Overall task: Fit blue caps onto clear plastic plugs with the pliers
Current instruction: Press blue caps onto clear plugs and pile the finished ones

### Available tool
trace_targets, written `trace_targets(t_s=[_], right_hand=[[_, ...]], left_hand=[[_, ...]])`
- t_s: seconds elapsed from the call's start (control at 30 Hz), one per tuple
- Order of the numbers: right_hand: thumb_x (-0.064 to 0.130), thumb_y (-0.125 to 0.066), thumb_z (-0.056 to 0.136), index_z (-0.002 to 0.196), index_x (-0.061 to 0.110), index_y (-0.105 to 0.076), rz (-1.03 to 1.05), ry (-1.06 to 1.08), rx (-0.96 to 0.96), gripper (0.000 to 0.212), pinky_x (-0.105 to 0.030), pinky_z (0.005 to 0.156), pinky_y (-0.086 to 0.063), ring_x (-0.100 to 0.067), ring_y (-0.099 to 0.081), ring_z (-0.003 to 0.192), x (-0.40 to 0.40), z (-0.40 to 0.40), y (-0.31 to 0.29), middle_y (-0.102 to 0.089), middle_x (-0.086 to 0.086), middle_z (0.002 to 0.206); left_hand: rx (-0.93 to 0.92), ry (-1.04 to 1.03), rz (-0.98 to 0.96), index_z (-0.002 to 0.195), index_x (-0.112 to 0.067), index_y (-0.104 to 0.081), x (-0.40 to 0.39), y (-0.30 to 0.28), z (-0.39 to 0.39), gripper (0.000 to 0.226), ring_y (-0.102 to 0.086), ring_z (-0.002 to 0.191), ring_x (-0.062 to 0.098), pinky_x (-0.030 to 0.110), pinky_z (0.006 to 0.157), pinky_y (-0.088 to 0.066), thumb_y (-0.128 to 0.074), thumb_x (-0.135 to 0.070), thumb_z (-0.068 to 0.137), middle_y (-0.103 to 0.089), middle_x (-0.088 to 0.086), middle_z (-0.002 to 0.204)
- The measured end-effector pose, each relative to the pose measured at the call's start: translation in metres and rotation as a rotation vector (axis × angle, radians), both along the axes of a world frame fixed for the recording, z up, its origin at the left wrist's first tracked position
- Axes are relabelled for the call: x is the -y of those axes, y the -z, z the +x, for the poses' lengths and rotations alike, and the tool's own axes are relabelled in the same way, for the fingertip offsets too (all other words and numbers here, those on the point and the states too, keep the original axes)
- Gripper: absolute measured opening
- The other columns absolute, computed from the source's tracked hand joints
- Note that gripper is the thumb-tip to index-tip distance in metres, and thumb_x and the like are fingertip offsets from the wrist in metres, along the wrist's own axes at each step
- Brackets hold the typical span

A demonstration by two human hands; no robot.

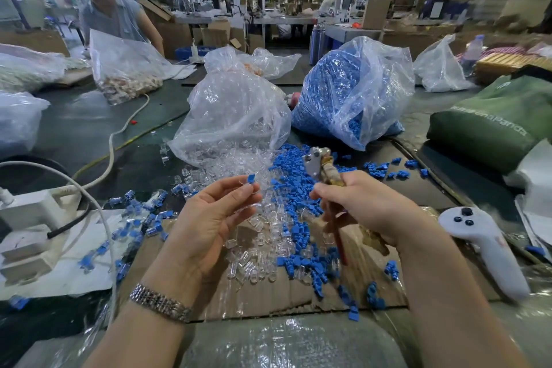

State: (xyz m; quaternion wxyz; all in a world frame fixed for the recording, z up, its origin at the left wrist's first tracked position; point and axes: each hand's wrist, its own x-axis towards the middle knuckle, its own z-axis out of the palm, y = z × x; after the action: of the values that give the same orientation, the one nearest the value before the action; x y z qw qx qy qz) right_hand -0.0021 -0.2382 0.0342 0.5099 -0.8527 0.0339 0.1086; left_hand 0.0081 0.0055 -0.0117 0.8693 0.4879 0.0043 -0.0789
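Green bag — "Panda" lettering

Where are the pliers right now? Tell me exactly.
In the head view, the pliers are right of centre, gripped in the right hand, metal head pointing up over the loose blue caps, just in front of the blue-cap bag.

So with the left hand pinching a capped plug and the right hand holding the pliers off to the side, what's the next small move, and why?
Probably bring the plug with the blue cap in the left hand across to the head of the pliers in the right hand. The cap sits on the clear piece, but the tool is apart from it, so nothing has pressed it home yet.
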Motion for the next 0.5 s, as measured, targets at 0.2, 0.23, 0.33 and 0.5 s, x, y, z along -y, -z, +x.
trace_targets(t_s=[0.2, 0.23, 0.33, 0.5], right_hand=[[0.028, -0.059, 0.103, 0.120, -0.008, -0.061, 0.233, -0.336, -0.191, 0.040, -0.034, 0.073, -0.061, -0.029, -0.076, 0.094, -0.023, -0.009, -0.002, -0.077, -0.016, 0.098], [0.029, -0.059, 0.103, 0.118, -0.007, -0.063, 0.199, -0.365, -0.174, 0.039, -0.035, 0.076, -0.061, -0.029, -0.076, 0.097, -0.026, -0.010, -0.001, -0.077, -0.016, 0.101], [0.035, -0.059, 0.103, 0.112, -0.001, -0.067, 0.136, -0.425, -0.151, 0.039, -0.039, 0.085, -0.060, -0.030, -0.075, 0.099, -0.032, -0.012, 0.001, -0.078, -0.013, 0.101], [0.034, -0.059, 0.103, 0.100, 0.007, -0.068, 0.182, -0.450, -0.159, 0.029, -0.033, 0.075, -0.059, -0.030, -0.076, 0.093, -0.036, -0.015, 0.001, -0.078, -0.013, 0.098]], left_hand=[[0.026, -0.041, 0.018, 0.088, -0.015, -0.083, 0.001, -0.001, 0.000, 0.018, -0.076, 0.097, 0.024, 0.027, 0.072, -0.061, -0.079, -0.009, 0.071, -0.076, 0.017, 0.110], [0.037, -0.043, 0.027, 0.088, -0.016, -0.083, 0.001, -0.001, 0.000, 0.019, -0.076, 0.097, 0.022, 0.027, 0.072, -0.061, -0.080, -0.011, 0.070, -0.077, 0.015, 0.110], [0.073, -0.021, 0.052, 0.088, -0.017, -0.083, 0.002, -0.002, -0.001, 0.022, -0.075, 0.095, 0.023, 0.031, 0.078, -0.063, -0.083, -0.016, 0.066, -0.077, 0.013, 0.106], [0.083, 0.001, 0.046, 0.084, -0.014, -0.082, 0.004, -0.003, -0.002, 0.014, -0.076, 0.088, 0.025, 0.031, 0.074, -0.062, -0.077, -0.009, 0.072, -0.077, 0.013, 0.096]])
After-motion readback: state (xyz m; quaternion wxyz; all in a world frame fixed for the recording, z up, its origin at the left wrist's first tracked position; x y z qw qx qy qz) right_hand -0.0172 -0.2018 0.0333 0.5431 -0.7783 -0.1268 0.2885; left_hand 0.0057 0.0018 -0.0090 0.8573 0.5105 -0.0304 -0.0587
